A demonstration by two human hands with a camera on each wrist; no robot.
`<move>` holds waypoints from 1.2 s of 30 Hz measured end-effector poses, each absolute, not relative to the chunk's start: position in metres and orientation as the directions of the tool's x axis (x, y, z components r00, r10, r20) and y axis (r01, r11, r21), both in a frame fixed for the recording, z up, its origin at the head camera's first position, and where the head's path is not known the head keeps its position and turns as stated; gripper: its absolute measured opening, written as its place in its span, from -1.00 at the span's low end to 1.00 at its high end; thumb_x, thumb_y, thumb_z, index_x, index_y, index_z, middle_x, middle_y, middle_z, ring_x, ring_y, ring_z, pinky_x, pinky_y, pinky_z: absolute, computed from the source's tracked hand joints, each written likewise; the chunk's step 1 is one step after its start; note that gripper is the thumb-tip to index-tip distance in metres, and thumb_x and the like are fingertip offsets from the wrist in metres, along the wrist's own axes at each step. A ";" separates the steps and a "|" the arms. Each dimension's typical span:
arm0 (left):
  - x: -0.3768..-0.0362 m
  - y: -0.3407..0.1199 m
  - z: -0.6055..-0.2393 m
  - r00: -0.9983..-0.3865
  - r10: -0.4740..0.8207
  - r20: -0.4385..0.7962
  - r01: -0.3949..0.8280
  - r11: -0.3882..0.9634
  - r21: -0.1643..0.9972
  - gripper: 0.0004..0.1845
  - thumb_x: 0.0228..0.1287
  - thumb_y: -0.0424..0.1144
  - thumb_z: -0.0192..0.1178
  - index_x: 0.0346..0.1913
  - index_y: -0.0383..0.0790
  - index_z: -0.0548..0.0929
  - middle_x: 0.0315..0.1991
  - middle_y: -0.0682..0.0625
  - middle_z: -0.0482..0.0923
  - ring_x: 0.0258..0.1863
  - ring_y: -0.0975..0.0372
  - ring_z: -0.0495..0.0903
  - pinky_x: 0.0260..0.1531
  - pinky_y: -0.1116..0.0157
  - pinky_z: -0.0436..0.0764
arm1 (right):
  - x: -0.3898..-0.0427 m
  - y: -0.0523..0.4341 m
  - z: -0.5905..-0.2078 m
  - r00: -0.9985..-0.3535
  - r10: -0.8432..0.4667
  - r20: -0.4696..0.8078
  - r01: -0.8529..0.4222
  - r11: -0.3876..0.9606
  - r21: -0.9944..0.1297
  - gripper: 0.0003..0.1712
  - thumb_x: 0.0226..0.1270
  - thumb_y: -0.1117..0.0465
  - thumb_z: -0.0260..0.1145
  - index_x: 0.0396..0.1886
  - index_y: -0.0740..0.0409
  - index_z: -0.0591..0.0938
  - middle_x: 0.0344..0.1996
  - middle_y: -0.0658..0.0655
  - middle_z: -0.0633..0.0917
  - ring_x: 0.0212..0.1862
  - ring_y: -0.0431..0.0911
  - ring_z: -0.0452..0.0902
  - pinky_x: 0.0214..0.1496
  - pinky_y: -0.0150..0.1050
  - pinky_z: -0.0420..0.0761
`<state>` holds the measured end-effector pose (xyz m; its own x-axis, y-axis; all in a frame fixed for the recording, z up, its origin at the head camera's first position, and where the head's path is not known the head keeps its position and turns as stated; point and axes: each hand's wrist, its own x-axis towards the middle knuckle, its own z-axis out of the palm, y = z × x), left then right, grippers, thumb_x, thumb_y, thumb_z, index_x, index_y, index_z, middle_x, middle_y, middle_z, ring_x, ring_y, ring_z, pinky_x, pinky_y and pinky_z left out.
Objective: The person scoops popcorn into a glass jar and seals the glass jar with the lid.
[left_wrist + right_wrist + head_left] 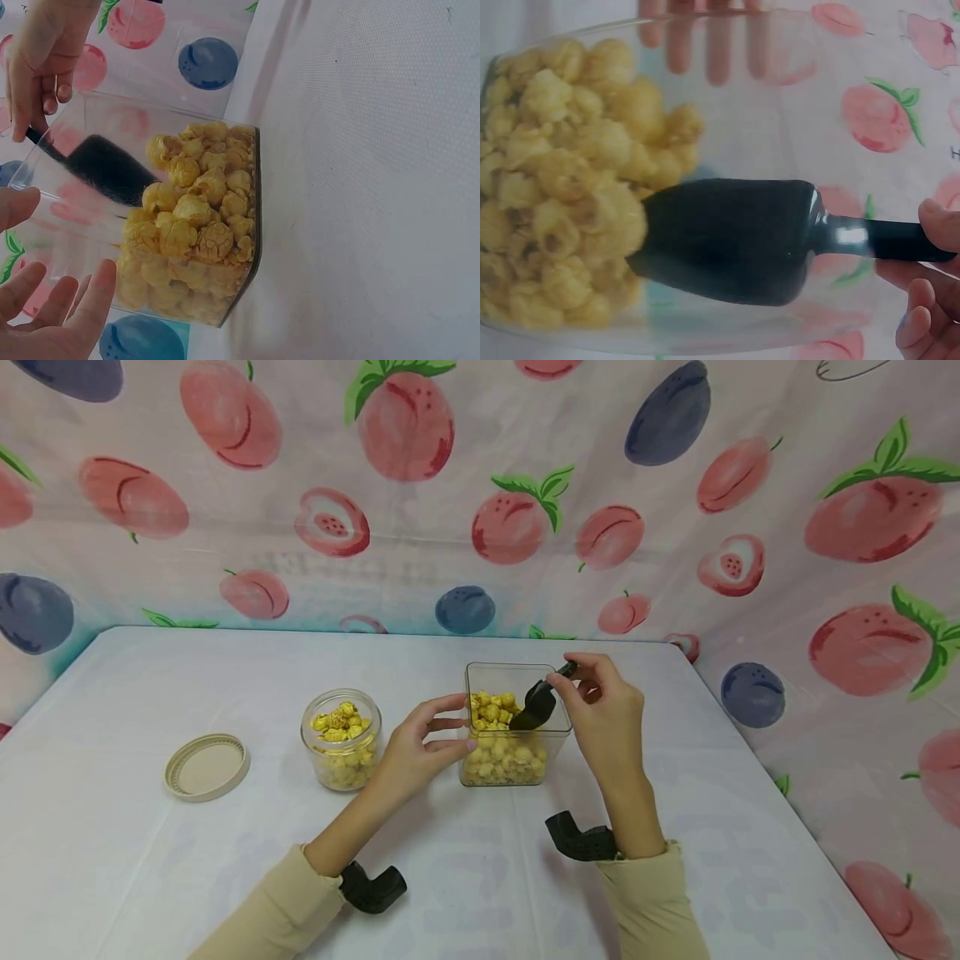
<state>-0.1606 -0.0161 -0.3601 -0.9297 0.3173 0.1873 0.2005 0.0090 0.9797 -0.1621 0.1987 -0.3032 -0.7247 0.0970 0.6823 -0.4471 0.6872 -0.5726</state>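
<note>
While you sit at the table (150,693), its white cloth runs back to a backdrop (465,468) printed with pink peaches and blue plums that closes off the far side and the right. Near the middle of the table stands a clear square tub (514,727) about half full of yellow popcorn (504,752). Your left hand (420,747) is against the tub's left wall with fingers spread and nearly straight, thumb toward the rim, steadying it rather than wrapping it. Your right hand (603,710) pinches the handle of a black scoop (536,706) between thumb and fingertips; the right wrist view shows the scoop's blade dug into the edge of the popcorn inside the tub. Just left of the tub stands a small round glass jar (342,739), open and filled with popcorn. Its beige lid (207,767) lies flat on the cloth further left, apart from the jar.
</note>
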 end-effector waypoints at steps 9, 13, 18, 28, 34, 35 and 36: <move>-0.160 -0.016 -0.359 -0.930 0.321 0.177 0.189 0.004 0.982 -0.39 0.15 -0.39 0.26 0.29 -0.21 0.34 0.29 -0.09 0.28 0.17 -0.03 0.43 -0.04 0.30 0.61 | -0.166 0.197 -0.310 -0.721 0.054 0.691 -0.452 0.718 -0.529 -0.65 0.08 0.29 0.41 -0.13 0.32 0.58 -0.42 0.19 0.70 -0.46 -0.08 0.55 -0.42 -0.55 0.40; -0.160 -0.016 -0.359 -0.932 0.319 0.171 0.181 0.004 0.983 -0.40 0.16 -0.39 0.25 0.28 -0.21 0.35 0.29 -0.09 0.28 0.17 -0.02 0.44 -0.04 0.30 0.61 | -0.168 0.198 -0.312 -0.701 0.063 0.710 -0.473 0.704 -0.529 -0.66 0.08 0.30 0.41 -0.14 0.33 0.59 -0.43 0.21 0.70 -0.45 -0.05 0.56 -0.40 -0.58 0.39; -0.161 -0.016 -0.359 -0.931 0.319 0.177 0.188 0.004 0.982 -0.41 0.16 -0.39 0.25 0.28 -0.21 0.35 0.30 -0.09 0.29 0.17 -0.01 0.44 -0.04 0.30 0.61 | -0.172 0.202 -0.316 -0.718 0.075 0.692 -0.469 0.682 -0.561 -0.68 0.10 0.31 0.39 -0.12 0.32 0.59 -0.41 0.23 0.72 -0.43 -0.04 0.57 -0.38 -0.62 0.39; -0.160 -0.017 -0.359 -0.932 0.319 0.175 0.187 0.007 0.982 -0.41 0.17 -0.37 0.26 0.28 -0.20 0.35 0.29 -0.08 0.29 0.18 -0.01 0.43 -0.01 0.28 0.60 | -0.178 0.217 -0.318 -0.816 0.196 0.544 -0.380 0.527 -0.760 -0.69 0.17 0.27 0.35 -0.08 0.25 0.61 -0.42 0.25 0.69 -0.50 -0.40 0.45 -0.42 -0.59 0.45; -0.160 -0.017 -0.359 -0.930 0.322 0.179 0.193 0.012 0.981 -0.41 0.17 -0.35 0.26 0.29 -0.19 0.35 0.29 -0.07 0.29 0.18 -0.01 0.43 0.01 0.26 0.59 | -0.181 0.220 -0.319 -0.853 0.241 0.463 -0.342 0.413 -0.844 -0.71 0.20 0.27 0.32 -0.08 0.26 0.60 -0.54 -0.06 0.60 -0.58 -0.29 0.39 -0.55 -0.50 0.41; -0.160 -0.017 -0.359 -0.929 0.322 0.181 0.195 0.012 0.981 -0.41 0.17 -0.35 0.26 0.29 -0.19 0.35 0.30 -0.07 0.29 0.19 -0.01 0.42 0.01 0.25 0.59 | -0.181 0.220 -0.320 -0.861 0.236 0.450 -0.333 0.407 -0.851 -0.71 0.20 0.28 0.32 -0.07 0.26 0.60 -0.56 -0.11 0.59 -0.59 -0.28 0.39 -0.55 -0.49 0.41; -0.160 -0.017 -0.359 -0.929 0.322 0.181 0.195 0.011 0.981 -0.41 0.17 -0.35 0.26 0.29 -0.19 0.35 0.30 -0.07 0.29 0.19 -0.02 0.42 0.01 0.25 0.59 | -0.182 0.220 -0.320 -0.869 0.231 0.438 -0.324 0.405 -0.855 -0.71 0.21 0.28 0.32 -0.07 0.26 0.59 -0.57 -0.15 0.58 -0.59 -0.28 0.38 -0.55 -0.48 0.41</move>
<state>-0.1598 -0.0174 -0.3591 -0.9292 0.3223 0.1811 0.1950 0.0112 0.9807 -0.1816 0.2201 -0.3201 -0.8686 0.2308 0.4385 -0.3241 0.4047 -0.8551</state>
